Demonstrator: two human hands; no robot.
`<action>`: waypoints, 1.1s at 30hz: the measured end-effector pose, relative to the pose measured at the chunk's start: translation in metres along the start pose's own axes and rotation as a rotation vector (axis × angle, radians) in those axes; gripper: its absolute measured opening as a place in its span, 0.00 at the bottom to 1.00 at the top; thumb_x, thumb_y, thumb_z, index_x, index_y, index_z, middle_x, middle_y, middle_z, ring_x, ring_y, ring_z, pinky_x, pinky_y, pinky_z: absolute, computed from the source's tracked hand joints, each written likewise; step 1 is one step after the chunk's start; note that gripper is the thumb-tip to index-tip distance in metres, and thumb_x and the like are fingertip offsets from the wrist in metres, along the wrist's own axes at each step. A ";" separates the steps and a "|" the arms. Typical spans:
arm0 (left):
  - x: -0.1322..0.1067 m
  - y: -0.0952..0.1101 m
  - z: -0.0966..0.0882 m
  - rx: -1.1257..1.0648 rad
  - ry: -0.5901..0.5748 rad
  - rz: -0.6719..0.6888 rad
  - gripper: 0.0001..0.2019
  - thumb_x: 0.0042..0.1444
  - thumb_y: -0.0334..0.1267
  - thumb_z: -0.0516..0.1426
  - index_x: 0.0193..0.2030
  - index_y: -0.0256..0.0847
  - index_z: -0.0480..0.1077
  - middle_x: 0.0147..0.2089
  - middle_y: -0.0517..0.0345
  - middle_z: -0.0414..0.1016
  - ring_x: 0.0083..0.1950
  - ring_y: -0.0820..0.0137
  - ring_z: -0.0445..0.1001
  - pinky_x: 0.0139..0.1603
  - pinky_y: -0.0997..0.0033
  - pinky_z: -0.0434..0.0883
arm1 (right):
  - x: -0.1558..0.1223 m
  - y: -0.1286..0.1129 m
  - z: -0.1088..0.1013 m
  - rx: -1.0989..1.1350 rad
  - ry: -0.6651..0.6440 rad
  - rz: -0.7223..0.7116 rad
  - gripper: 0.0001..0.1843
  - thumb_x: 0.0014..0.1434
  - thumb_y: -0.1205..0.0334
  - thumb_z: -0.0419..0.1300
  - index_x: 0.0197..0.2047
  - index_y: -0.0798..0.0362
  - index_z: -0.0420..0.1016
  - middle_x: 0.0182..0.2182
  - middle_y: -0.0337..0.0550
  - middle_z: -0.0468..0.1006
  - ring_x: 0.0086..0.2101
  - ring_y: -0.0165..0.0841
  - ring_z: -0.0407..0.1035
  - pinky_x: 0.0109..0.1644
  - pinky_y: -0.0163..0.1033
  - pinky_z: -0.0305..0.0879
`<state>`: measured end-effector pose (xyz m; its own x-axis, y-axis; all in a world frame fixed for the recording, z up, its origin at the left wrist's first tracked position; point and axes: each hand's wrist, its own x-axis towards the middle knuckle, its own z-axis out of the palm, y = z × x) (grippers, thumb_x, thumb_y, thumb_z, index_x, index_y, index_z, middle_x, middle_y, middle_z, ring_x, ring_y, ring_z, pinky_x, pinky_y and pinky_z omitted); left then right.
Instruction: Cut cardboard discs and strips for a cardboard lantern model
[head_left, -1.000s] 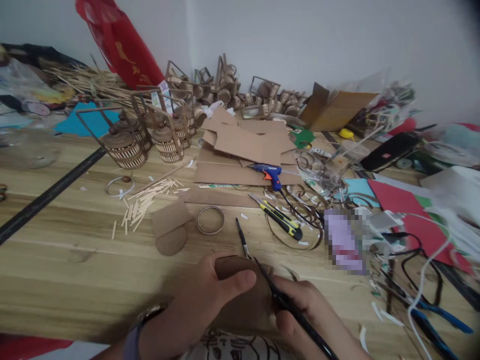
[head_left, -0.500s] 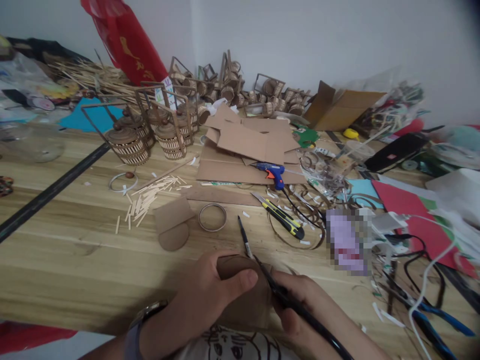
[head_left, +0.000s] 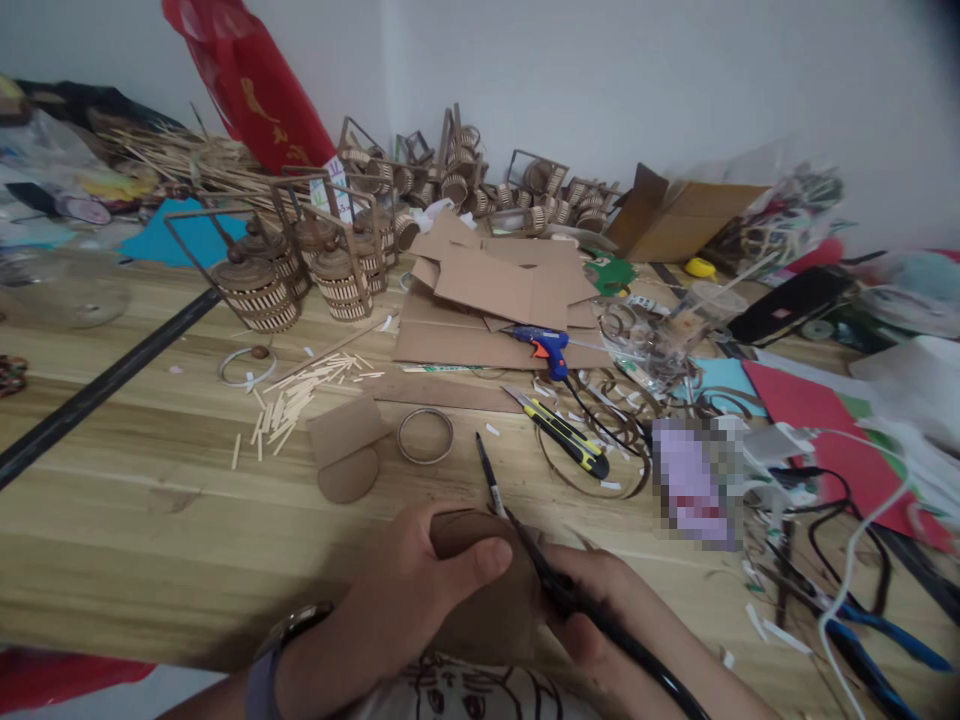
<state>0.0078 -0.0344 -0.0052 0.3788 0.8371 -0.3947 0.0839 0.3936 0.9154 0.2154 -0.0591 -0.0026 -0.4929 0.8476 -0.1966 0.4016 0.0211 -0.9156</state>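
Observation:
My left hand (head_left: 420,575) is closed on a brown piece of cardboard (head_left: 487,620), thumb pressed on top, low in front of my body. In my right hand (head_left: 592,600) is a pair of black-handled scissors (head_left: 574,597), its blades at the cardboard's right edge. How far the blades are apart is hard to see. Just beyond lies a dark pen (head_left: 486,465). A thin ring (head_left: 425,436) rests flat on the table, beside a cardboard scrap with a rounded piece (head_left: 348,474).
A yellow-and-black utility knife (head_left: 562,432) and a blue glue gun (head_left: 551,348) lie ahead, the gun on stacked cardboard (head_left: 495,285). Small lidded baskets (head_left: 259,285) stand left of loose sticks (head_left: 289,405). Blue-handled pliers (head_left: 847,620) and a white cable (head_left: 847,560) lie right.
Both hands stay nearly in place. The cardboard and the scissors have shifted only slightly; the things on the table have not moved.

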 end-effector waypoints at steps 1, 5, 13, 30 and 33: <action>0.000 0.000 0.000 0.006 0.000 -0.003 0.18 0.49 0.52 0.64 0.39 0.40 0.80 0.40 0.56 0.85 0.45 0.59 0.80 0.45 0.66 0.73 | 0.000 -0.001 0.000 0.004 -0.002 0.005 0.42 0.57 0.18 0.43 0.31 0.53 0.68 0.26 0.34 0.58 0.27 0.29 0.50 0.28 0.34 0.49; 0.001 0.000 0.000 0.037 0.022 -0.009 0.19 0.48 0.53 0.65 0.38 0.39 0.79 0.40 0.55 0.85 0.44 0.58 0.80 0.45 0.65 0.73 | -0.001 -0.006 -0.002 -0.004 0.002 0.007 0.40 0.56 0.18 0.45 0.28 0.52 0.64 0.24 0.33 0.56 0.26 0.28 0.50 0.27 0.34 0.47; 0.001 0.001 0.000 0.057 -0.004 -0.021 0.19 0.48 0.54 0.63 0.38 0.40 0.79 0.38 0.55 0.84 0.44 0.57 0.80 0.46 0.64 0.73 | -0.001 -0.001 -0.001 -0.049 0.023 -0.005 0.41 0.56 0.17 0.41 0.27 0.51 0.61 0.22 0.33 0.56 0.24 0.27 0.50 0.25 0.34 0.46; -0.001 0.000 0.000 0.035 -0.007 -0.046 0.19 0.48 0.54 0.65 0.39 0.40 0.79 0.42 0.54 0.85 0.46 0.56 0.80 0.45 0.64 0.72 | -0.003 0.004 -0.004 -0.069 0.010 -0.061 0.40 0.59 0.20 0.43 0.26 0.52 0.62 0.21 0.32 0.55 0.23 0.27 0.50 0.26 0.35 0.44; -0.001 0.001 0.000 0.048 -0.010 -0.043 0.20 0.48 0.54 0.64 0.39 0.39 0.79 0.41 0.53 0.85 0.46 0.56 0.80 0.45 0.63 0.73 | -0.003 0.002 -0.006 -0.095 -0.007 -0.032 0.41 0.57 0.19 0.42 0.27 0.51 0.63 0.21 0.32 0.55 0.23 0.27 0.50 0.25 0.34 0.45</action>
<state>0.0071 -0.0351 -0.0039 0.3830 0.8160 -0.4329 0.1443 0.4100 0.9006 0.2226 -0.0588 -0.0018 -0.5122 0.8418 -0.1703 0.4563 0.0987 -0.8843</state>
